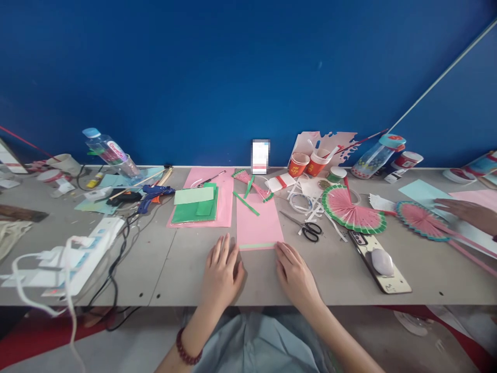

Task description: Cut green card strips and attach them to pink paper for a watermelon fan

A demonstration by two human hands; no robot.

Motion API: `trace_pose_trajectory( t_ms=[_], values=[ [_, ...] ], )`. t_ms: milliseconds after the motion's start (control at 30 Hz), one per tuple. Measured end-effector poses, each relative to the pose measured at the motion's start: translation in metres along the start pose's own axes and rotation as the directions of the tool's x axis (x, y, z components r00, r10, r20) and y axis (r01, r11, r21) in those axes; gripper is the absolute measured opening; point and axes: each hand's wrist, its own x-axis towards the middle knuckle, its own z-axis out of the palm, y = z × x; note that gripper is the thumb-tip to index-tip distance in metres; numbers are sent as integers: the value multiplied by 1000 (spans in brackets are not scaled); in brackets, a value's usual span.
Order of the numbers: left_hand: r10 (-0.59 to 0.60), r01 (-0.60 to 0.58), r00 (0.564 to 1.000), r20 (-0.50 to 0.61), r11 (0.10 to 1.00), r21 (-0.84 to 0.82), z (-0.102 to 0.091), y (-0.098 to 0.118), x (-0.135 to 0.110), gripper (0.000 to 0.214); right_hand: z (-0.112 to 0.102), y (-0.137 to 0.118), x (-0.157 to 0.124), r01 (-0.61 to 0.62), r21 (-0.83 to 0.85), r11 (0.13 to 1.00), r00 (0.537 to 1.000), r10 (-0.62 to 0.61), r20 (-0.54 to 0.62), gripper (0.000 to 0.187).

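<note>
My left hand [221, 274] lies flat on the grey table [174, 264], fingers stretched out, fingertips at the near left corner of a pink paper sheet [258, 220]. My right hand [295, 274] rests flat too, its fingertips touching the sheet's near right corner. The sheet has a pale green strip [258, 245] along its near edge. Neither hand holds anything.
Black scissors [308, 228] lie right of the sheet. Green papers [195, 206] on a larger pink sheet lie to the left, with a glue gun [153, 196] and a power strip [83, 254]. Watermelon paper fans [351, 210], a phone [382, 264], paper cups [306, 163]. Another person's hand [468, 212] is far right.
</note>
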Motion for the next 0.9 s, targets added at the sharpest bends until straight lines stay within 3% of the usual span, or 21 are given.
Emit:
trace_pose_trajectory(
  t_ms=[233,400,567,767,900],
  values=[
    [2,-2,1000,8,1000,-21,4,-2,-1,38,-11,9,-1,-2,-160,987,996,-12,-85,31],
    [-9,9,1000,-9,999,-49,6,-2,-3,36,-20,18,3,41,-129,991,993,-55,-108,30],
    [5,-7,1000,-25,998,-61,9,-4,-4,37,-35,62,41,-13,-98,995,981,-7,-196,25],
    [50,-54,998,-48,993,-103,9,-3,-3,36,-33,132,106,-39,-119,992,999,37,-16,22],
    [59,-68,996,-67,989,-131,4,-3,-1,40,-26,149,122,-75,-7,997,994,75,82,18]
  ],
)
